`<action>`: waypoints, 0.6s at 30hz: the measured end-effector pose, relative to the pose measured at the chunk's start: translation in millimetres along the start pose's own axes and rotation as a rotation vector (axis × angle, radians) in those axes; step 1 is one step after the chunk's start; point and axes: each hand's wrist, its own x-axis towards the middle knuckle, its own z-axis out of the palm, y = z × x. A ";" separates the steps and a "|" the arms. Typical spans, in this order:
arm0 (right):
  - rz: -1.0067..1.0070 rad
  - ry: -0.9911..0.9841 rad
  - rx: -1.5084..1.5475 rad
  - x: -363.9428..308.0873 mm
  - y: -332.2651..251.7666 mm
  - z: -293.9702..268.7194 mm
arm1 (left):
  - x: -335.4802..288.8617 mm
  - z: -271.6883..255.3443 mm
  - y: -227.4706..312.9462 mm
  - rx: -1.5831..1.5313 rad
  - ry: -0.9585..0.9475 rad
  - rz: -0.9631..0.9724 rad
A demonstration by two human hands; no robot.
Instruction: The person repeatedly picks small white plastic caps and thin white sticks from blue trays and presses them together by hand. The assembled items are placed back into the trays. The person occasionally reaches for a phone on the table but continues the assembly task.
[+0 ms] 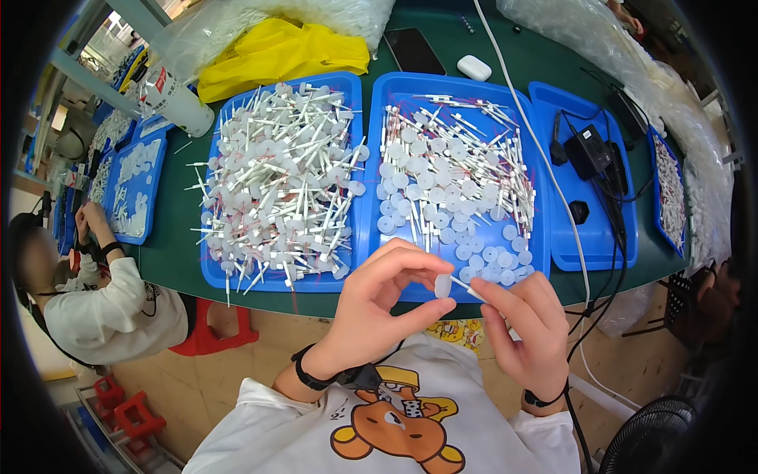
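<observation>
**One disc (443, 286) and one stick (470, 291) are being held up at the near edge of the bench (178, 237)**

Three large blue trays are lying side by side on the green bench. The left tray (354, 99) is holding a heap of disc-and-stick pieces (280, 174), too tangled to count. The middle tray (395, 87) is carrying many loose discs (438, 170) and many white sticks (517, 182), overlapping too much for a count. The right tray (572, 225) is holding black adapters (588, 152) and cables. One smaller blue tray (658, 186) is lying farther right, filled with small pieces. Behind the large trays, one yellow bag (276, 59), one black phone (414, 51) and one white case (474, 68) are resting; one bottle (178, 103) is standing near the left tray's far corner.

Two hands are working in front of the middle tray. The left hand (387, 288) is curving into a rounded C, its thumb and forefinger nearly closed and pinching the single disc on edge. The right hand (525, 324) is gripping the single white stick by its thicker end between nearly closed fingers (499, 296). The stick's thin end is pointing toward the disc and appearing to touch it.

One co-worker (118, 308) is sitting at the left, beside another blue tray (155, 178).
</observation>
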 end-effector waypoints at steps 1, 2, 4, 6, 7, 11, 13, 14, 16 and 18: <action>-0.022 0.002 -0.013 -0.6 0.5 1.0 | -0.5 -1.0 -0.8 -0.037 -0.006 -0.002; -0.043 0.004 -0.026 -1.2 1.0 2.1 | -0.9 -2.2 -1.9 -0.073 -0.013 -0.004; -0.074 -0.008 -0.025 -2.3 2.6 2.5 | -1.0 -3.4 -3.2 -0.136 -0.019 -0.018; -0.078 -0.002 -0.025 -2.6 2.8 3.7 | -0.6 -4.1 -3.7 -0.186 -0.020 -0.043; -0.067 0.009 -0.025 -2.1 1.9 5.1 | -0.8 -4.5 -4.5 -0.205 -0.023 -0.057; 0.000 0.042 0.023 0.2 8.4 2.8 | -2.3 -6.9 -7.2 -0.277 -0.034 -0.101; 0.174 0.125 0.242 -6.8 6.7 6.6 | -2.7 -7.0 -7.7 -0.316 -0.041 -0.115; 0.260 0.167 0.351 -10.9 5.8 8.2 | -2.8 -6.6 -7.9 -0.338 -0.046 -0.121; 0.287 0.230 0.583 -10.2 1.6 6.2 | -2.7 -6.4 -9.1 -0.383 -0.068 -0.118; 0.262 0.336 0.797 -5.2 -1.0 9.0 | -2.2 -6.6 -10.5 -0.428 -0.104 -0.101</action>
